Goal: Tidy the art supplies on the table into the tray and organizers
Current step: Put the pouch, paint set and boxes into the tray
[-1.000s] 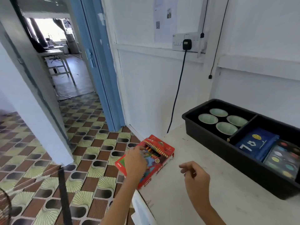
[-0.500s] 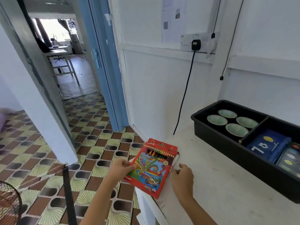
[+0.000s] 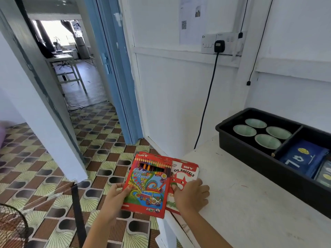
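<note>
A red box of colour pencils (image 3: 148, 183) is held past the table's left edge, above the floor; my left hand (image 3: 114, 196) grips its lower left edge with the thumb on the front. Beside it a white and red oil pastels box (image 3: 184, 174) lies at the corner of the white table (image 3: 241, 203). My right hand (image 3: 192, 196) holds that box, thumb on its cover and fingers at its right side. The black tray (image 3: 250, 153) stands at the right with several pale green bowls (image 3: 267, 140) and a blue pouch (image 3: 302, 158) inside.
A paint palette (image 3: 325, 174) lies in the tray's near right compartment. A black cable (image 3: 207, 97) hangs down the wall from a socket (image 3: 219, 45). The patterned tiled floor (image 3: 53, 176) is left of the table, with a fan grille (image 3: 10, 228) at the lower left and an open doorway (image 3: 71, 68) beyond.
My left hand has lifted the pencil box off to the left, uncovering the oil pastels box beneath it. My right hand came in and took hold of the pastels box.
</note>
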Demonstrator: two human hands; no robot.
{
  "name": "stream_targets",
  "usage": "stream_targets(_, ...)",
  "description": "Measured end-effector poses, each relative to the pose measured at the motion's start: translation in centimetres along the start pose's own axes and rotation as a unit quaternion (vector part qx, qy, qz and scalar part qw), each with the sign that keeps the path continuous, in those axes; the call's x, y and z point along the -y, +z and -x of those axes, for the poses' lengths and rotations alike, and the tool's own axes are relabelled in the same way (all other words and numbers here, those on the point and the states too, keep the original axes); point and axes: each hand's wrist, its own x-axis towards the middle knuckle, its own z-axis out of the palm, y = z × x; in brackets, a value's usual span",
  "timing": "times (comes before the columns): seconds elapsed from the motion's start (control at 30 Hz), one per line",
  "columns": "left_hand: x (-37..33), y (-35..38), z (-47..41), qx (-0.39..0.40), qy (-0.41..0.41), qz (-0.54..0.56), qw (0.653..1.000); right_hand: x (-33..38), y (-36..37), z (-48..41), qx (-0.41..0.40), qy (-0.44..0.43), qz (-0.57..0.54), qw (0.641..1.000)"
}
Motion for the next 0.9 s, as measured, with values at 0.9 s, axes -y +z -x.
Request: stream_targets(0.9, -4.3, 5.8, 1.1, 0.006, 0.104, 0.16, 0.982, -5.1, -9.1, -1.3, -0.016, -0.123, -0.519, 0.845)
